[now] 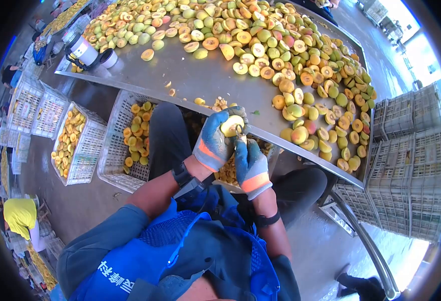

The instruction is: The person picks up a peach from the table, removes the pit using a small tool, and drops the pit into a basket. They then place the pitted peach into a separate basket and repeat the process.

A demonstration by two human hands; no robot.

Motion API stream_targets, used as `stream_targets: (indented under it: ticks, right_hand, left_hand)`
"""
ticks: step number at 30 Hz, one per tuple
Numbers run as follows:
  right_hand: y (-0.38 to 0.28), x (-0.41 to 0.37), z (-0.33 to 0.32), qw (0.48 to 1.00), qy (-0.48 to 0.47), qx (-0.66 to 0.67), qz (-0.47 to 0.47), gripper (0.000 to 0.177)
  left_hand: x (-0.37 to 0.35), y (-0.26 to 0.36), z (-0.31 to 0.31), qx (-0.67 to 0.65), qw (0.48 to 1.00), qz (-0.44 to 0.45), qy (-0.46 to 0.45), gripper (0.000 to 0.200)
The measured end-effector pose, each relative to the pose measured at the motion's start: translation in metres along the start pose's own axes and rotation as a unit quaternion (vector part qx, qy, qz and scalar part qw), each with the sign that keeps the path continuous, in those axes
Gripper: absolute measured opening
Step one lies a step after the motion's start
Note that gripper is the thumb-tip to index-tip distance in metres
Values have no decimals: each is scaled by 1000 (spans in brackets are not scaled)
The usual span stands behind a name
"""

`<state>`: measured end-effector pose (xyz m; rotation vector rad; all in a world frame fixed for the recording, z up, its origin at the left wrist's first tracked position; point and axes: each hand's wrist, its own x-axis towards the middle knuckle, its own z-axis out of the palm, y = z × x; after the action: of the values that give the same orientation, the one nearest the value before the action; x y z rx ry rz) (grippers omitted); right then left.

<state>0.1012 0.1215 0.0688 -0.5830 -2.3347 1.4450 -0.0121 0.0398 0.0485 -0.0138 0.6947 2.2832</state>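
Observation:
My left hand (216,139), in a blue, grey and orange work glove, is closed around a peach half (232,125) with its pale cut face turned up. My right hand (251,163), gloved alike, has its fingers pinched together right at the fruit's edge. A small dark, thin piece shows at its fingertips, too small to name. Both hands are above my lap at the near edge of the metal table (205,70). Small fruit scraps (219,104) lie on the table just beyond my left hand.
Many peach halves (310,75) are heaped across the table. A white jug (82,51) and cup (108,58) stand at its left. Crates of halves (92,145) are on the floor to the left; stacked crates (398,165) rise at right. A person in yellow (21,218) bends at far left.

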Motion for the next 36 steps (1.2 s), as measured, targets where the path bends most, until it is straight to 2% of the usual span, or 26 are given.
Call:
stream_targets:
  ticks: [2, 3, 6, 9, 12, 18, 20, 23, 26, 28, 29, 32, 36]
  right_hand:
    - [0, -2, 2, 1000, -10, -5, 19, 33]
    - [-3, -3, 1, 999, -21, -7, 38, 31]
    - [-3, -6, 5, 997, -30, 0, 69, 30]
    - [1, -8, 8, 995, -32, 20, 89, 31]
    - [14, -9, 15, 988, -34, 100, 110, 32]
    - [-11, -6, -6, 987, -102, -48, 117, 37]
    - [-3, -7, -6, 989, -103, -43, 96, 37]
    - [6, -7, -6, 988, -119, -37, 95, 38]
    - [13, -7, -7, 986, -131, 6, 99, 37]
    - [17, -6, -10, 986, -136, 34, 93, 36]
    - [18, -4, -12, 977, -169, 33, 126, 35]
    - [23, -3, -14, 970, -202, 42, 127, 36]
    - [34, -7, -7, 978, -190, -12, 90, 38]
  left_hand:
    - [-5, -3, 3, 43, 998, 22, 29, 42]
    - [-6, -4, 2, 69, 997, 22, 9, 40]
    - [-12, -14, 5, 46, 997, 36, 44, 39]
    - [-14, -18, 5, 27, 998, 37, 40, 34]
    - [-14, -20, 5, 16, 998, 30, 43, 30]
    - [-17, -26, 1, 56, 997, 38, 22, 33]
    - [-12, -27, -4, 54, 998, 19, 11, 37]
    - [-15, -22, 8, 197, 978, 60, 29, 41]
    - [-11, -20, 5, 140, 989, -5, 49, 47]
    - [-11, -22, 2, 121, 991, -19, 56, 50]
    - [-10, -23, 2, 111, 992, -26, 59, 52]
    - [-9, -25, 2, 114, 986, -42, 117, 55]
    - [-10, -34, 1, 164, 974, 4, 155, 57]
